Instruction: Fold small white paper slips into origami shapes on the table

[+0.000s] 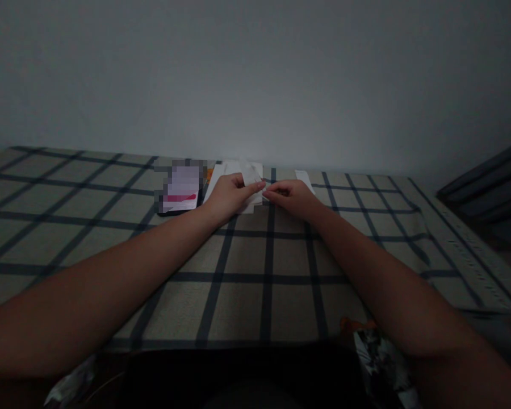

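White paper (250, 170), in folded or stacked pieces, lies at the far middle of the checked cloth. My left hand (230, 196) is closed on it, thumb stretched along the top and the other fingers partly hidden. Close to that thumb tip, my right hand (296, 197) pinches what looks like the right edge of the same paper. The fingertips of both hands almost meet. Dim light blurs the exact fold and the number of layers.
A phone (181, 187) with a lit, partly pixelated screen lies left of the paper. An orange item (210, 173) shows between them. Another white slip (304, 179) lies behind my right hand. The checked cloth (247, 255) covers the table, which meets a plain wall (255, 79).
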`<state>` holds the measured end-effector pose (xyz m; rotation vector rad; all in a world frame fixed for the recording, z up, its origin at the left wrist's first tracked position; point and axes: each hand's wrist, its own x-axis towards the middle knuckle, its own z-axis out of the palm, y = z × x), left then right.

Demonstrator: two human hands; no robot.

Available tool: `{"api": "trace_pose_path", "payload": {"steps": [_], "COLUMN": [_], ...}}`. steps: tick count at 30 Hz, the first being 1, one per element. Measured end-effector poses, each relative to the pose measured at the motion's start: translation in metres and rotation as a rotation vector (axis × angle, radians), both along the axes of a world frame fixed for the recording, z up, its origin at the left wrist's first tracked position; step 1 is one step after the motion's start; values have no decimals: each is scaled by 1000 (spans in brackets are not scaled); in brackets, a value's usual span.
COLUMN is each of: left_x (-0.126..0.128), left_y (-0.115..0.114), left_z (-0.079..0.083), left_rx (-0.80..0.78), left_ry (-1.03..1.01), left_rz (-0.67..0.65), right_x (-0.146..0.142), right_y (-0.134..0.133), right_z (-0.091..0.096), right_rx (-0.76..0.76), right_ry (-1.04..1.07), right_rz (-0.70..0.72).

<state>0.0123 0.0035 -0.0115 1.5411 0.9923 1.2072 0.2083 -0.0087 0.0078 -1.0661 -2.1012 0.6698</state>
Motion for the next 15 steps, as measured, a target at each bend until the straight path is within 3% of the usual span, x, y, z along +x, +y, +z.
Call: {"api": "trace_pose_path", "payload": {"steps": [15], "left_x": [4], "left_y": [-8], "left_z": [8], "left_rx": [-90], "left_ry": [-141], "left_rz": [-26], "right_x": [-1], "right_y": [-2], "right_z": [3], "right_rx": [65], "right_ry": [-20], "right_rz": [13]}}
